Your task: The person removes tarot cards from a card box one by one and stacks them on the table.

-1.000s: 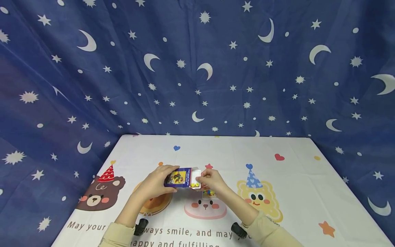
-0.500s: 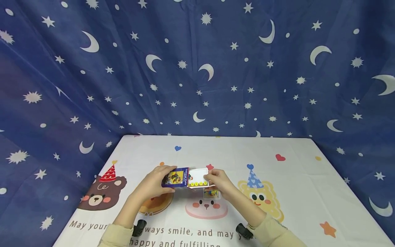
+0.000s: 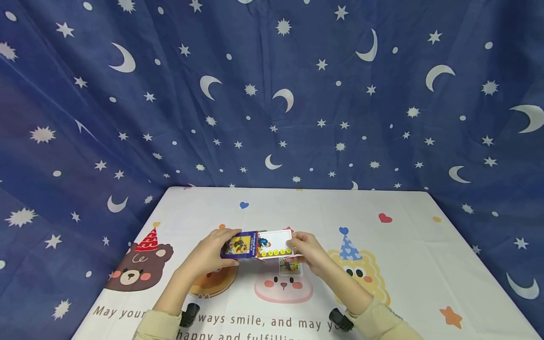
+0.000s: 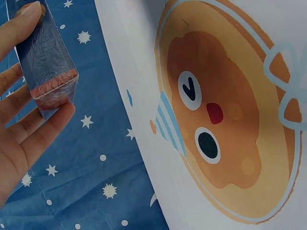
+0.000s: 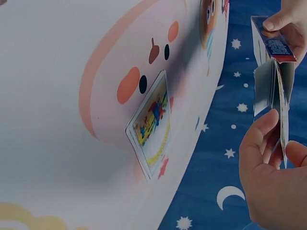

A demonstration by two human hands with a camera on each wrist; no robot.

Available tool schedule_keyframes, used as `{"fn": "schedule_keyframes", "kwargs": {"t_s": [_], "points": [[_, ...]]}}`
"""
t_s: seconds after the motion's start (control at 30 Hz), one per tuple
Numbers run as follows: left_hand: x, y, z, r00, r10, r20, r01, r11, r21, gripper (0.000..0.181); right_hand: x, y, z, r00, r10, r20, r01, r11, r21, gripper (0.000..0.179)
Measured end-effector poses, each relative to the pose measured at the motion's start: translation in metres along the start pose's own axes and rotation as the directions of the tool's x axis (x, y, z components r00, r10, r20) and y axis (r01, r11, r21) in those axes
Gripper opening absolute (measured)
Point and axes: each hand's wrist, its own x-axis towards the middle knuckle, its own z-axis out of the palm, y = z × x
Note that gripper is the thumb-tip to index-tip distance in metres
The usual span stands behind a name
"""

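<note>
A blue box of tarot cards [image 3: 239,245], with a yellow picture on its face, is gripped by my left hand [image 3: 209,251]. The left wrist view shows the box's shiny wrapped end [image 4: 55,93] between thumb and fingers. Out of the box's right end sticks a white-bordered card [image 3: 275,242] with yellow discs, most of its length showing. My right hand [image 3: 309,251] pinches its outer end between thumb and fingers. The right wrist view shows an opened flap [image 5: 263,86] beside it. Below lies a small pile of cards [image 5: 152,125], picture side up, on the white cloth.
The white tablecloth [image 3: 408,264] carries printed cartoon figures, such as a brown bear [image 3: 138,267] and a pancake [image 4: 211,120]. Behind the table hangs a dark blue curtain [image 3: 306,141] with moons and stars.
My right hand has moved to the right, drawing the card farther out of the box. My left hand with the box has shifted slightly left.
</note>
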Motion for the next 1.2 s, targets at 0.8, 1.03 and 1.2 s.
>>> {"fn": "schedule_keyframes", "kwargs": {"t_s": [0.8, 1.03, 1.2], "points": [[-0.003, -0.008, -0.004, 1.0, -0.001, -0.01, 0.001, 1.0, 0.012, 0.076, 0.0, -0.004, -0.021, 0.986, -0.09, 0.142, 0.085, 0.995, 0.042, 0.035], [-0.004, -0.008, -0.003, 1.0, 0.011, -0.008, -0.011, 1.0, 0.012, 0.076, -0.002, -0.006, -0.026, 0.978, -0.123, 0.17, 0.121, 0.992, 0.024, 0.033], [-0.004, -0.01, -0.002, 1.0, 0.012, -0.012, -0.012, 1.0, 0.007, 0.076, -0.002, -0.006, -0.027, 0.982, -0.117, 0.15, 0.114, 0.993, 0.027, 0.036]]}}
